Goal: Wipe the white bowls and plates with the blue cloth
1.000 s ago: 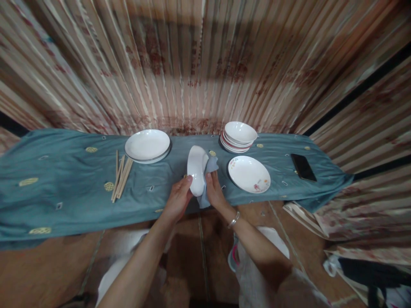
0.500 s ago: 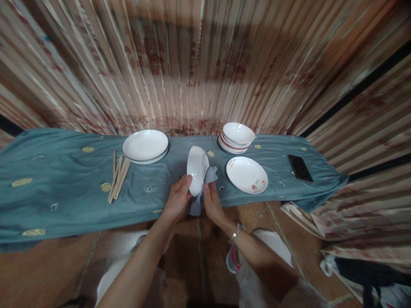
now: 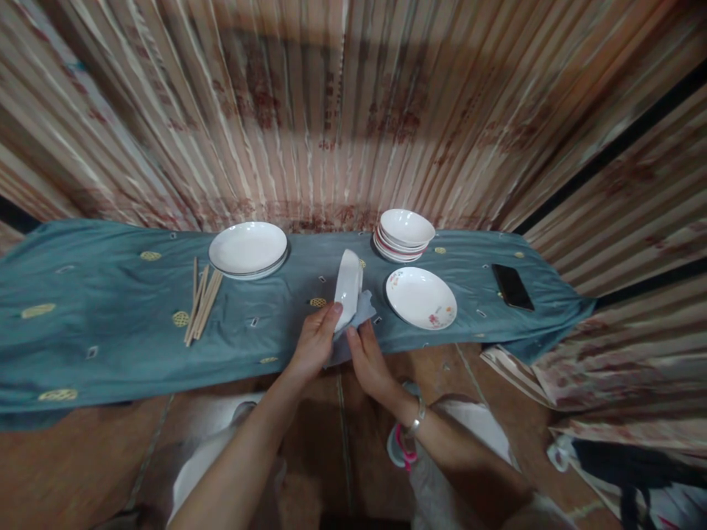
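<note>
A white bowl (image 3: 347, 288) is tipped on its side above the near edge of the cloth-covered table. My left hand (image 3: 317, 335) grips its lower left rim, thumb on the outer wall. My right hand (image 3: 369, 357) is closed on a grey-blue cloth (image 3: 363, 309), pressed against the bowl's right side; part of the cloth hangs below between the hands. The fingers of my right hand are partly hidden behind the cloth. Just right of my hands lies a flower-patterned white plate (image 3: 420, 297).
Behind that plate stands a stack of bowls (image 3: 406, 234). On the left are stacked white plates (image 3: 248, 249) and several wooden chopsticks (image 3: 204, 303). A black phone (image 3: 512, 286) rests at the right on the teal tablecloth (image 3: 127, 316). A pleated curtain (image 3: 309, 110) hangs behind the table.
The bowl has turned more edge-on and shifted slightly right, with my left hand following it. The cloth has moved along its lower right side with my right hand.
</note>
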A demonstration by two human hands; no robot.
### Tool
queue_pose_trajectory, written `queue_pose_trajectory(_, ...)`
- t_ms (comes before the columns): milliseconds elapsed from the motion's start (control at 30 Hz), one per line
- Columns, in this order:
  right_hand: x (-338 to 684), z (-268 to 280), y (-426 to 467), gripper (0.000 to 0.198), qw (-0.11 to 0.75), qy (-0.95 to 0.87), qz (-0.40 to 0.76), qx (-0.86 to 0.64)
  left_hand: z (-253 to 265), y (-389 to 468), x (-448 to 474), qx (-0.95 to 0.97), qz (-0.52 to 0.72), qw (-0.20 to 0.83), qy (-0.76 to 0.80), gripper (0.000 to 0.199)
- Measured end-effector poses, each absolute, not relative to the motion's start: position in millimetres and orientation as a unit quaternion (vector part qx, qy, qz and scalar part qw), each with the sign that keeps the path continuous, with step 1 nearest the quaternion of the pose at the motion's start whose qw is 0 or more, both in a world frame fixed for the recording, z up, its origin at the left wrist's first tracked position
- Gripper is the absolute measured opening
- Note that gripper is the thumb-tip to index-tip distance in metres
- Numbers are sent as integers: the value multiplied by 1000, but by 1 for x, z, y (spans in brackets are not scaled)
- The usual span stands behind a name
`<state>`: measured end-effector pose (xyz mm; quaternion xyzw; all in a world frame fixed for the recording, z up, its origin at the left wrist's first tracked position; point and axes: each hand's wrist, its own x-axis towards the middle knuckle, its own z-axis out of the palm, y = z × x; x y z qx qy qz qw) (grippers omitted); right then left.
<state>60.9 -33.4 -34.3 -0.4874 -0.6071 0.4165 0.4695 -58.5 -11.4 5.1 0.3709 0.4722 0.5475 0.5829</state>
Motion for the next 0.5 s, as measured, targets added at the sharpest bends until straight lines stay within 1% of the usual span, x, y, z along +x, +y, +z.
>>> queue_pose_trajectory(133, 64, -25, -37, 69, 486, -567, 454, -486, 14, -14, -50, 449, 532, 538, 476, 27)
queue_pose_trajectory(233, 68, -22, -38, 72, 494, -525, 490, -490, 11, -14, -42, 500, 531, 503, 464, 24)
queue_pose_trajectory(400, 74, -39, -38, 67, 494, -428, 571, -497, -3, -14, -35, 649, 476, 382, 453, 28)
queue_pose_trajectory(500, 73, -52, -36, 62, 518, -401, 593, -468, -10, -13, -37, 705, 438, 329, 451, 34)
